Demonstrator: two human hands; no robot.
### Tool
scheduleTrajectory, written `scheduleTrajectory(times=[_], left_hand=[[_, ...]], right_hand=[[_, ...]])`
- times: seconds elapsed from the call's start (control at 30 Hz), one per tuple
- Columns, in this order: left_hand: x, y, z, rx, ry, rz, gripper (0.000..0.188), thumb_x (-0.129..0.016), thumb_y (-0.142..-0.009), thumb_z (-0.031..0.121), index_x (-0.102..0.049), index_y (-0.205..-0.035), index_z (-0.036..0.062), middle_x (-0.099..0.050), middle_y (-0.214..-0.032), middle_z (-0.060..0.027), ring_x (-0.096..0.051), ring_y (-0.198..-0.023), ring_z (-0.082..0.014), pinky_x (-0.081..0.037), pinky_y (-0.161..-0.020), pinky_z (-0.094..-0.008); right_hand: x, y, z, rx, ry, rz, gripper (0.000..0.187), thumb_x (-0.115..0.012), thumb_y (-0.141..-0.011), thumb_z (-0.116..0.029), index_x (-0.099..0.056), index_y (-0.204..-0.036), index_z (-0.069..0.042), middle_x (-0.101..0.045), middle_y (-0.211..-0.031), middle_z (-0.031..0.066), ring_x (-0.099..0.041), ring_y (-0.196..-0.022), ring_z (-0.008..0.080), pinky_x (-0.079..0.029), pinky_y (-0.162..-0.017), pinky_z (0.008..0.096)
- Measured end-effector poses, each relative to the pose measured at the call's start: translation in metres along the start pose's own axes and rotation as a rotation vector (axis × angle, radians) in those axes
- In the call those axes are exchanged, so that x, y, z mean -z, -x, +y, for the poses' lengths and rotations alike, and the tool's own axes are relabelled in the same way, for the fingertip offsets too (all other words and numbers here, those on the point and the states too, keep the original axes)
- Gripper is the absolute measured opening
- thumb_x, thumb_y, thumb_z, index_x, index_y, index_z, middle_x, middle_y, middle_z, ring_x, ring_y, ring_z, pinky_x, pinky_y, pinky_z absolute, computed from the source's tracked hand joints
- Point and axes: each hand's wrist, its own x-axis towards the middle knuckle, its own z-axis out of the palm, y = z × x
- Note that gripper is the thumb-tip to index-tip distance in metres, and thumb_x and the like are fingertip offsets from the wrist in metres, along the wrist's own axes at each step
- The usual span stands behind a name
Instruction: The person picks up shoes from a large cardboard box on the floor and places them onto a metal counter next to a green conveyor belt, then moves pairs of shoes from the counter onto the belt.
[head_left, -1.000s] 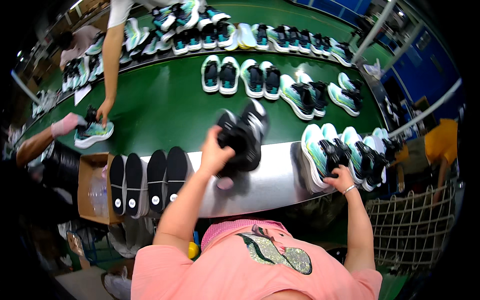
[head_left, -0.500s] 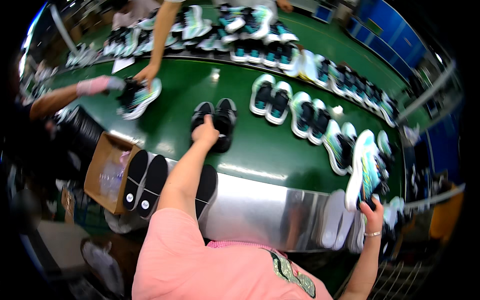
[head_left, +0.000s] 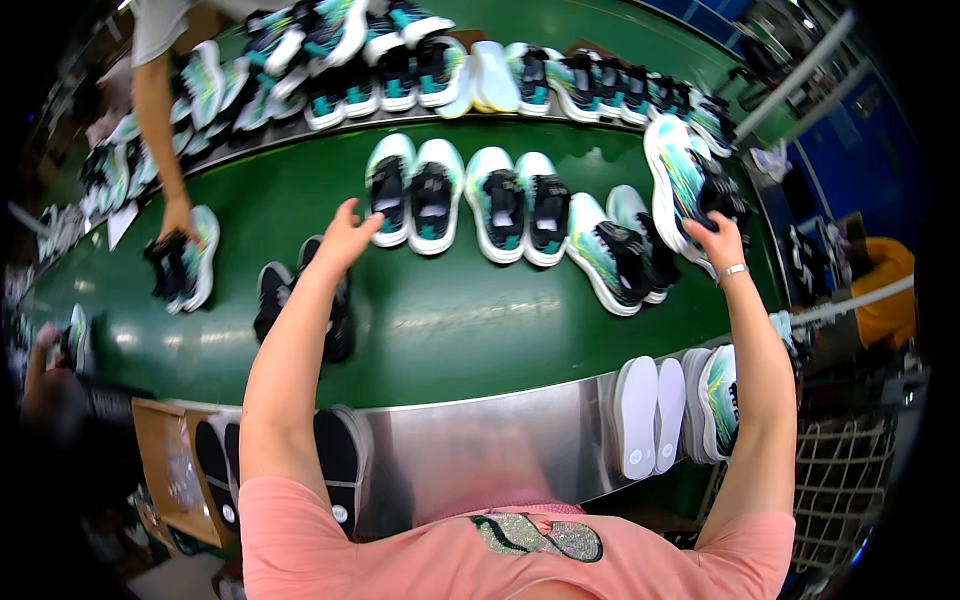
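My left hand (head_left: 350, 236) is off the surface with thumb and index finger apart, holding nothing. It is nearest a teal-and-white sneaker (head_left: 388, 190) with a black tongue. My right hand (head_left: 716, 243) grips another teal-and-white sneaker (head_left: 676, 178) with yellow streaks, tilted sole-left above the green table. A pair of black shoes (head_left: 338, 325) sits partly behind my left forearm. Between my hands stand teal-and-white sneakers in pairs, one pair (head_left: 508, 205) near the middle and another pair (head_left: 612, 250) just left of my right hand.
Along the far ledge runs a long row of sneakers (head_left: 398, 75) with yellowish insoles (head_left: 494, 78). At left, another person's hand (head_left: 178, 218) holds a sneaker (head_left: 203, 258). Nearer me are a metal strip (head_left: 450, 440), white insoles (head_left: 636, 415), black insoles (head_left: 338, 460) and a cardboard box (head_left: 160, 450).
My left hand has let go of the black shoes and moved right, toward the sneaker row. My right hand has carried its sneaker farther out over the table. The view has swung right.
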Motion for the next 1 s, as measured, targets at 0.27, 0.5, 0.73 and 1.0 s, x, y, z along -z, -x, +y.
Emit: scheduleTrajectory(times=[0.27, 0.5, 0.73, 1.0], left_hand=[[-0.048, -0.053, -0.025, 0.082, 0.412, 0.083, 0.066, -0.055, -0.067, 0.017, -0.029, -0.125, -0.0017, -0.043, -0.119, -0.0166, -0.042, -0.107, -0.0234, -0.03, -0.09, -0.0289], [-0.095, -0.024, -0.008, 0.181, 0.328, 0.039, 0.063, -0.053, -0.069, 0.018, -0.03, -0.125, 0.0015, -0.05, -0.081, -0.0075, -0.048, -0.063, -0.0137, -0.041, -0.053, -0.0251], [-0.099, -0.044, -0.025, 0.117, 0.357, -0.024, 0.058, -0.047, -0.08, 0.038, -0.028, -0.128, 0.012, -0.051, -0.098, -0.0048, -0.047, -0.077, -0.0136, -0.041, -0.064, -0.0275], [-0.092, -0.005, -0.048, 0.364, 0.497, -0.033, 0.062, -0.04, -0.08, 0.051, -0.026, -0.126, 0.0115, -0.034, -0.123, -0.0114, -0.037, -0.11, -0.026, -0.037, -0.079, -0.0399]], right_hand=[[0.002, -0.074, 0.015, 0.12, 0.306, 0.178, 0.04, -0.067, -0.057, -0.036, -0.059, -0.072, 0.0, -0.056, -0.082, 0.0195, -0.053, -0.08, 0.0316, -0.041, -0.071, 0.0377], [-0.093, -0.107, 0.088, -0.072, 0.318, -0.179, 0.057, -0.071, -0.055, -0.037, -0.052, -0.098, -0.004, -0.057, -0.093, 0.0172, -0.056, -0.082, 0.0297, -0.043, -0.075, 0.0343], [-0.105, -0.105, 0.062, -0.327, 0.401, -0.122, 0.073, -0.068, -0.062, -0.032, -0.029, -0.122, -0.014, -0.043, -0.115, 0.0172, -0.044, -0.106, 0.0319, -0.039, -0.086, 0.0418], [-0.052, 0.082, -0.028, 0.445, 0.244, -0.153, 0.036, -0.062, -0.064, -0.022, -0.051, -0.097, -0.01, -0.042, -0.111, 0.017, -0.042, -0.103, 0.0338, -0.04, -0.081, 0.0416]])
